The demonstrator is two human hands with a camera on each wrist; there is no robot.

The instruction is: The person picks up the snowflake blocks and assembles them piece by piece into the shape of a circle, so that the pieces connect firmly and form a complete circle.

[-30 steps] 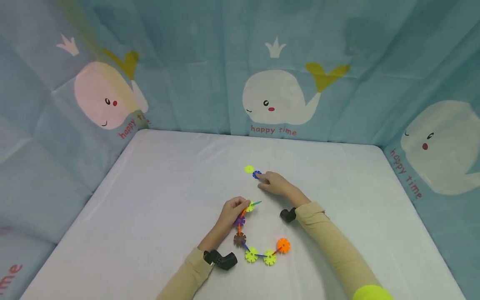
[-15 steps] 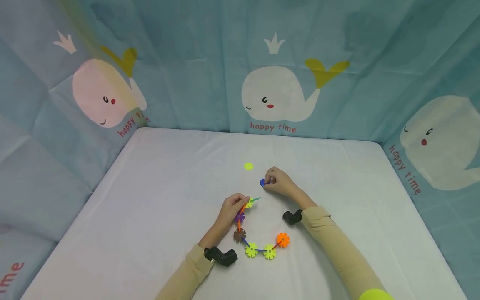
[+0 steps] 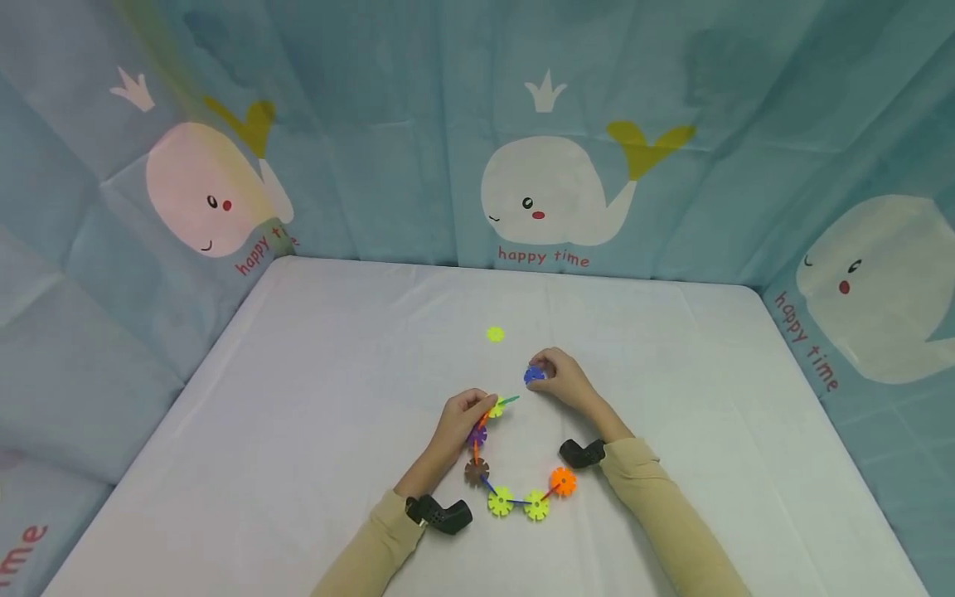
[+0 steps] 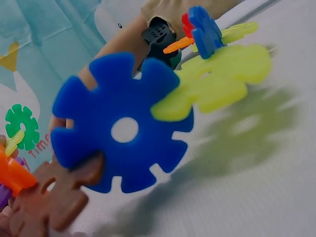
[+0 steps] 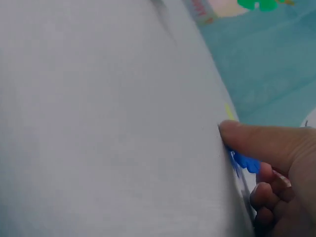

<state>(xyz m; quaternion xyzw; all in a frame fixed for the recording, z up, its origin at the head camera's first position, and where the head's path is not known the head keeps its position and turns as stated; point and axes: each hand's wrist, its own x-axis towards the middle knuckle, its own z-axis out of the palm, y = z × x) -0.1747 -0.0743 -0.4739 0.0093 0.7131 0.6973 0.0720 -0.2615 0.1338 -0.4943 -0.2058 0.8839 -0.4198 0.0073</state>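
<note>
My left hand (image 3: pixel 457 424) grips the upper end of a curved chain of notched plastic discs, near a yellow-green disc (image 3: pixel 497 408) that has a green disc (image 3: pixel 511 400) slotted edge-on into it. From there the chain runs through a purple disc (image 3: pixel 478 435), a brown disc (image 3: pixel 477 473) and yellow-green ones to an orange disc (image 3: pixel 563 482). A blue disc (image 4: pixel 121 126) joins the brown and yellow-green pieces in the left wrist view. Between thumb and fingers, my right hand (image 3: pixel 564 380) pinches a loose blue disc (image 3: pixel 534 376), just beyond the chain's green end and apart from it.
A single yellow-green disc (image 3: pixel 496 334) lies flat farther back on the white tabletop (image 3: pixel 336 373). Blue curtains printed with whales (image 3: pixel 552 195) border the table's back and sides. Each wrist wears a black camera mount (image 3: pixel 440 515).
My right hand first touched the blue disc beside the loose yellow-green one, then picked it up and brought it nearer, toward the chain. My left hand has stayed in place on the chain.
</note>
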